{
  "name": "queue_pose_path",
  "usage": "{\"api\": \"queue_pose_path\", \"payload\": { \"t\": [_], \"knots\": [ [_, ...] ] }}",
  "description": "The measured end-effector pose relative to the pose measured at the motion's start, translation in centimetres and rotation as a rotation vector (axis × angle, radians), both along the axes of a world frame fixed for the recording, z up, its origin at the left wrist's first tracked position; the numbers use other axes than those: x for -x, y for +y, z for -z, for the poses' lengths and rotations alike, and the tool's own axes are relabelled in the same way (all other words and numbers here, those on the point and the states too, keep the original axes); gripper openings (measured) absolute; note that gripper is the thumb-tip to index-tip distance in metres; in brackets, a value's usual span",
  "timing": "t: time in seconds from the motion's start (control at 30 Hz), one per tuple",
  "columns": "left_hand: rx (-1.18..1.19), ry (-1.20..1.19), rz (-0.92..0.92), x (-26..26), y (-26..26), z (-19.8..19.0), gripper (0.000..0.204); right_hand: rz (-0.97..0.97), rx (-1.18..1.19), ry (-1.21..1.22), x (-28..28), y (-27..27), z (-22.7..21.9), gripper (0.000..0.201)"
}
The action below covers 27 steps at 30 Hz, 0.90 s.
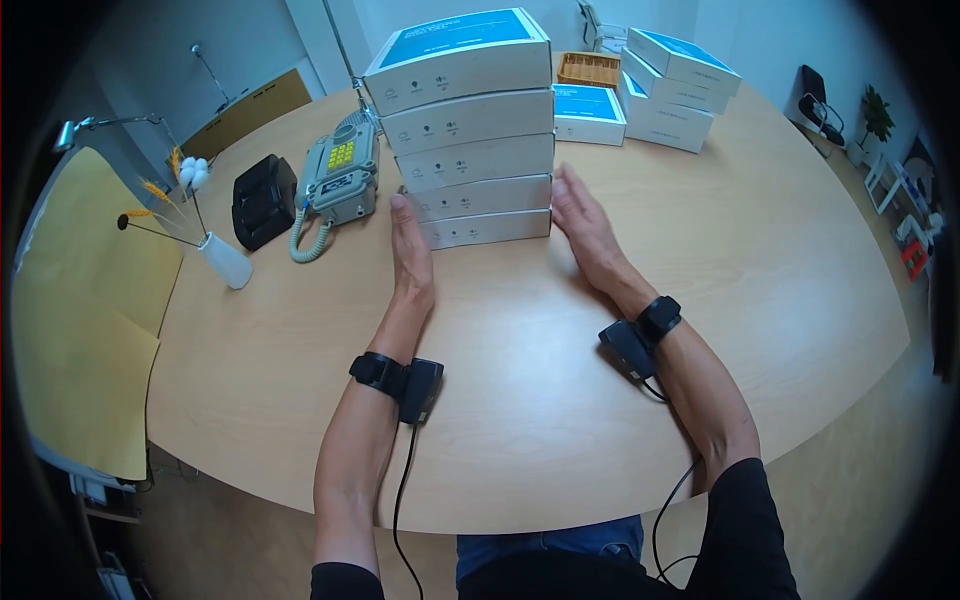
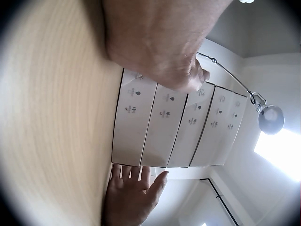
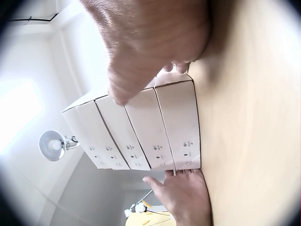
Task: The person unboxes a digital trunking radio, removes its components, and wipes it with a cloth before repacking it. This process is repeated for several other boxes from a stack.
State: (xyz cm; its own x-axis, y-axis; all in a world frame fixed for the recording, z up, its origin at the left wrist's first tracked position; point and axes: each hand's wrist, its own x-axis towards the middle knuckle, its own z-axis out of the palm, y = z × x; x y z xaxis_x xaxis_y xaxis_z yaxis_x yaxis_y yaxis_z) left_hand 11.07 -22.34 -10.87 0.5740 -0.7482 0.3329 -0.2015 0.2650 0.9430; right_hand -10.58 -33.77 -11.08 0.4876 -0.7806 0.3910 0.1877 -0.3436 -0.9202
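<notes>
A tall stack of several white cartons point(image 1: 482, 158) stands upright on the table in the head view, its top carton point(image 1: 460, 38) bearing a blue lid panel. My left hand point(image 1: 411, 250) is at the stack's left side, low down, with the thumb pointing up and the fingers extended along the cartons. On the opposite side my right hand point(image 1: 590, 228) stays beside the lower cartons, fingers straight. Both wrist views show the stack between the two hands, the left hand point(image 3: 187, 197) flat along one end and the right hand point(image 2: 131, 197) at the other.
Left of the stack are a grey telephone point(image 1: 340, 175) with a coiled cord, a black device point(image 1: 264, 202) and a white vase point(image 1: 226, 262) with dried stems. Behind it on the right stand a single carton point(image 1: 590, 130), more stacked cartons point(image 1: 668, 125) and a wicker basket point(image 1: 588, 70).
</notes>
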Motion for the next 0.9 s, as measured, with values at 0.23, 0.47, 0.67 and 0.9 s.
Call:
{"api": "queue_pose_path", "payload": {
  "t": [0.23, 0.47, 0.67, 0.9],
  "knots": [
    [0.282, 0.387, -0.25, -1.8, 0.1, 0.0, 0.074, 0.406, -0.418, -0.438, 2.2, -2.5, -0.8, 0.034],
    [0.189, 0.461, -0.366, -0.2, 1.0, -2.0, 0.044, 0.397, -0.432, -0.282, 2.8, -1.3, -2.2, 0.043],
    [0.22, 0.464, -0.304, -0.6, 1.1, -1.7, 0.044, 0.352, -0.417, -0.272, 3.1, -1.3, -2.4, 0.041],
    [0.395, 0.359, -0.484, -1.7, 0.0, -0.9, 0.044, 0.349, -0.511, -0.489, 3.8, -2.4, -1.9, 0.039]
  ]
}}
